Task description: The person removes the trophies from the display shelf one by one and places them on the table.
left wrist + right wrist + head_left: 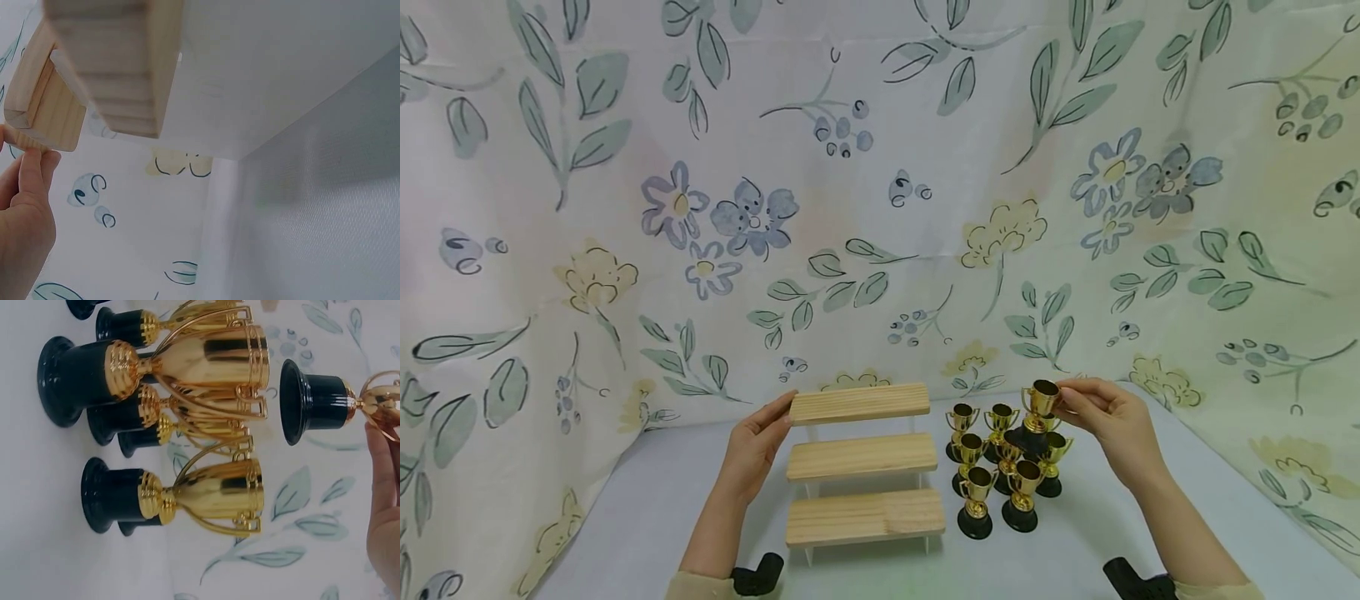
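My right hand (1112,421) pinches a small gold trophy cup (1042,400) with a black base, raised above the others. In the right wrist view the lifted cup's black base (319,401) hangs clear of the group, its bowl partly cut off by the frame edge. Several matching trophies (976,500) stand upright close together beneath it, some partly hidden. At the left, my left hand (754,450) holds the left end of the top board (859,403) of a three-step wooden display stand. Fingers (32,178) meet that board's end in the left wrist view.
The stand's middle board (861,457) and bottom board (865,517) rest on white supports, just left of the trophies. A white tablecloth (692,467) covers the surface. Behind rises a floral curtain (865,208).
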`<state>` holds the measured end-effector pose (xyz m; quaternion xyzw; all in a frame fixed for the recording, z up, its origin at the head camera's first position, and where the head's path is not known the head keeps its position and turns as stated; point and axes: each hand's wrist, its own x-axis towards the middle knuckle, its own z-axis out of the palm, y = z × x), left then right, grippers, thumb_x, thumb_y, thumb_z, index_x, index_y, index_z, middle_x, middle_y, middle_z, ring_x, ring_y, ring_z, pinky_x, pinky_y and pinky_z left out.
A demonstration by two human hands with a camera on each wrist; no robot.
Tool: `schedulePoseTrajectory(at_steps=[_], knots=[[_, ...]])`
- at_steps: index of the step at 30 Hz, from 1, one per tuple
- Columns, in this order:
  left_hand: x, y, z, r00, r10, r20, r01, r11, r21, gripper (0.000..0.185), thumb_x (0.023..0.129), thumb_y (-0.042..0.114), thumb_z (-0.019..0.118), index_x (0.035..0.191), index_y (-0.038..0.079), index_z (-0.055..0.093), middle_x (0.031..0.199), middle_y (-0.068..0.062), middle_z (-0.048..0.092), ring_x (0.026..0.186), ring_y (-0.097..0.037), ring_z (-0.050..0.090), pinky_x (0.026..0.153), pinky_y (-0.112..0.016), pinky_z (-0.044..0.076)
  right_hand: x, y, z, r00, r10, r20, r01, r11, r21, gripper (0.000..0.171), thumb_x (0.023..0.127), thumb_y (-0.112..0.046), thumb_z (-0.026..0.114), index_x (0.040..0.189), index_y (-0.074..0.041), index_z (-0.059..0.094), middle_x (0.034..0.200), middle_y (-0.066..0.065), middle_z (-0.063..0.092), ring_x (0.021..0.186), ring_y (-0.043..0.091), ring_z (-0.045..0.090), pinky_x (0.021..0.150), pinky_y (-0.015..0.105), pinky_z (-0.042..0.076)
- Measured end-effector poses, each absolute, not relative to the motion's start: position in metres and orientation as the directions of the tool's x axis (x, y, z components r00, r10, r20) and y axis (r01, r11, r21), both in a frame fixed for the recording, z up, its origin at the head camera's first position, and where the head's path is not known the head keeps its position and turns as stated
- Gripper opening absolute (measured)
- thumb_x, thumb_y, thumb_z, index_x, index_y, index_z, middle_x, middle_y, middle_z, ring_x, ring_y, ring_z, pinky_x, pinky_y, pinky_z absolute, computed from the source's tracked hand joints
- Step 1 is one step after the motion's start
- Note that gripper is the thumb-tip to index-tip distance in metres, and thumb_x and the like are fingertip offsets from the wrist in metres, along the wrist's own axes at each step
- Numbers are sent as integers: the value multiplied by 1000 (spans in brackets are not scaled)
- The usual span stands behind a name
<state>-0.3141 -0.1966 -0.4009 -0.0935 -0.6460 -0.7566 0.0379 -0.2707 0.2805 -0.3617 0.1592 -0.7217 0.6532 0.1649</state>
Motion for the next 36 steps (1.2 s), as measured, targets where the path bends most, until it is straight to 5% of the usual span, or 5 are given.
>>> schedulePoseTrajectory(at_steps=[36], knots=[[-314, -197, -401, -981, 56, 188, 178, -145, 973, 54, 97, 7, 58, 148, -2, 41, 121, 21, 63, 116, 10, 58, 104, -8, 46, -250, 320, -386, -852, -9, 524, -524, 14, -852, 21, 97, 5, 54, 109, -1, 70, 99, -8, 77, 88, 5, 74, 77, 24, 62]])
